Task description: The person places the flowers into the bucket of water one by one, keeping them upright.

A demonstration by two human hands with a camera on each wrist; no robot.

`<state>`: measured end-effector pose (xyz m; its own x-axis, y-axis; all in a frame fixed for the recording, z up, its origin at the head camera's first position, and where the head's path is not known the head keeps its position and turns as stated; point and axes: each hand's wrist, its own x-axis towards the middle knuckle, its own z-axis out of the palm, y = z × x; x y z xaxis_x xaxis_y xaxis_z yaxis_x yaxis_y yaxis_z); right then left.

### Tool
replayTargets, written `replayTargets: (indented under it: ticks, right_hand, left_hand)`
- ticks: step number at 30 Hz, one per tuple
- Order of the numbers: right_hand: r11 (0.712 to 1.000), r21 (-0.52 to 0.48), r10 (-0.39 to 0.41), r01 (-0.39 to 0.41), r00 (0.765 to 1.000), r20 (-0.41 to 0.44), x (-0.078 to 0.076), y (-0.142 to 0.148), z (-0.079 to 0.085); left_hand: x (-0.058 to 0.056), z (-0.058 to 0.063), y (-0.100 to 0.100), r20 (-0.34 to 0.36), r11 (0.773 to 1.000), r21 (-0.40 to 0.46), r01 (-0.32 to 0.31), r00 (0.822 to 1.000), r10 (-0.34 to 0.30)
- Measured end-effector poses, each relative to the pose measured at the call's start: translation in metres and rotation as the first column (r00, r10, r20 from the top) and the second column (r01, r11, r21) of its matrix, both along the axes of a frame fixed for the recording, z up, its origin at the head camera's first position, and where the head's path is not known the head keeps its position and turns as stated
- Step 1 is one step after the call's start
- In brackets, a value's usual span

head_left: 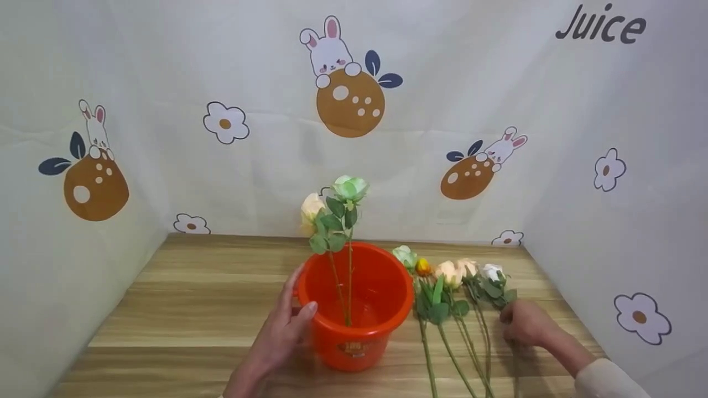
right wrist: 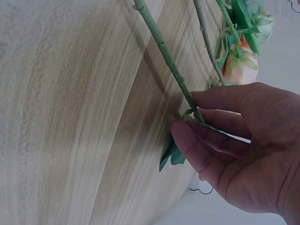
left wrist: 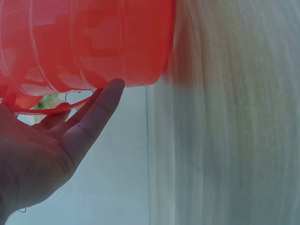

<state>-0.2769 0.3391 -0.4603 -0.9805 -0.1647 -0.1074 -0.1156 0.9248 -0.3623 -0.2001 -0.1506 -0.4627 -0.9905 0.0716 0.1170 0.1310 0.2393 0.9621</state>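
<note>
I see left grip (head_left: 281, 330) spread against round red plastic bucket (head_left: 354, 351), right grip (head_left: 525, 323) pinching green-stemmed white rose (head_left: 492, 272).

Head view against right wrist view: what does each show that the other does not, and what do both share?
Head view only: the red bucket, the two flowers in it, and the left hand.
Right wrist view only: small nubs along the green stem that the right hand holds.
Both: the right hand, loose flowers, the wooden table and the printed backdrop.
</note>
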Motion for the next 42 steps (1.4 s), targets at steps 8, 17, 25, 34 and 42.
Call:
replayTargets:
  ticks: [8,17,25,34,42]
  right_hand:
    - [1.0,-0.01,-0.025,0.025,1.0,-0.017,0.0,0.002,0.003]
    - [0.995,-0.096,0.009,-0.018,0.995,-0.099,0.002,0.005,0.005]
    - [0.971,-0.236,-0.05,0.033,0.997,-0.065,0.001,0.001,0.008]
    - [0.932,-0.341,-0.143,0.12,0.989,-0.044,0.0,-0.013,0.013]
    - [0.936,-0.34,-0.143,0.096,0.983,-0.117,0.0,-0.023,0.018]
  left_hand:
    - [0.0,0.001,0.001,0.022,1.0,0.016,0.002,1.0,-0.002]
    - [0.0,-0.002,0.0,-0.034,1.0,0.017,0.004,0.999,-0.003]
    - [0.0,-0.002,0.0,-0.005,1.0,0.023,0.0,1.0,0.0]
    - [-0.001,-0.001,0.001,-0.019,1.0,0.025,0.006,1.0,-0.006]
    - [0.0,0.001,0.0,0.037,0.999,0.032,0.003,0.999,-0.004]
